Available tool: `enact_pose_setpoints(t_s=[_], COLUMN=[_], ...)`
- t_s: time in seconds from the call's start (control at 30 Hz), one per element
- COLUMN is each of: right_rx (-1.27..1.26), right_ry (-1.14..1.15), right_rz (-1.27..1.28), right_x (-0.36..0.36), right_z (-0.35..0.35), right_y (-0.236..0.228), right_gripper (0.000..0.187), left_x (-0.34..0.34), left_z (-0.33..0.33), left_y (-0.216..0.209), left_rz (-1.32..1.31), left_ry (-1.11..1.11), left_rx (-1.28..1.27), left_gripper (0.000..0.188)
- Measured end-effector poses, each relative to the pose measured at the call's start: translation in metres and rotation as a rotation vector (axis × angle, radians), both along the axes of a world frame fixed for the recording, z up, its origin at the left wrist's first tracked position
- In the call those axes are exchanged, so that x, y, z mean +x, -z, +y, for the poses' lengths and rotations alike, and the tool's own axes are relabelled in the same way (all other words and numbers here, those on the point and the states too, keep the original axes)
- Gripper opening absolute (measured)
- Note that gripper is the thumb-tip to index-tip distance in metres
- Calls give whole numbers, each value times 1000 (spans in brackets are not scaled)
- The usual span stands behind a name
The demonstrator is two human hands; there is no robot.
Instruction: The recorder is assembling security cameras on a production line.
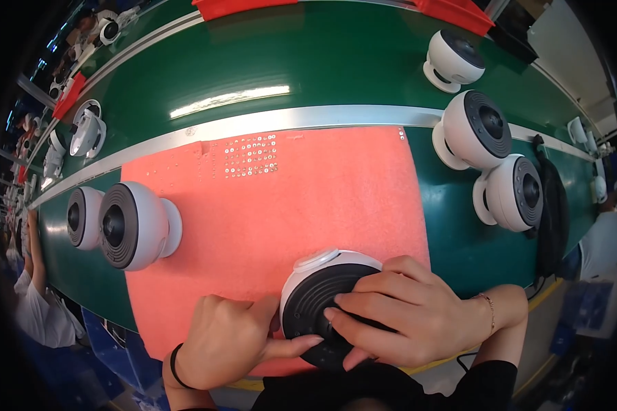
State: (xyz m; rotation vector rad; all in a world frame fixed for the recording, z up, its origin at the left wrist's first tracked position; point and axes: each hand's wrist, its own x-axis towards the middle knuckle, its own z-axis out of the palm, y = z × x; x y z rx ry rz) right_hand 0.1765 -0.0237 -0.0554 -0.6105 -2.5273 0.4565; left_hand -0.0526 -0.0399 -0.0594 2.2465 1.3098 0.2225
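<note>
A white ball-shaped device with a black ringed face (308,298) is tilted toward me at the near edge of a pink cloth mat (260,212). My left hand (219,335) grips its left side, thumb across the lower part of the black face and the other fingers partly hidden behind the rim. My right hand (411,312) is closed over the face's right side, fingertips pressed near the middle. Whether a small part lies under those fingertips is hidden. Farther up the mat, small metal screws (251,154) stand in neat rows.
Two similar devices (136,226) stand left of the mat's middle, partly on it. Several more (474,129) stand on the right. A metal rail (308,118) crosses the green table (349,61). Red trays (452,14) sit at the back. A dark cloth-like item (554,212) hangs right. Other people work far left.
</note>
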Motion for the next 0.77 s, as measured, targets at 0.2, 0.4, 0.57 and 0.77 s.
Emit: enact_pose_setpoints(t_s=[0.2, 0.4, 0.57, 0.77], right_rx=[-181, -203, -203, -540], right_ry=[-201, -89, -194, 196], right_rz=[70, 96, 96, 47], right_x=[-1, 3, 7, 18], right_z=[0, -2, -2, 3], right_y=[-2, 3, 4, 14], right_gripper=[26, 31, 28, 64], left_x=[0, 0, 0, 5], left_z=[0, 1, 0, 23], left_y=[-4, -4, -2, 5], left_rz=[98, 16, 43, -195], left_ry=[8, -2, 7, -66], left_rx=[-62, -39, -13, -485], left_gripper=[48, 48, 50, 54])
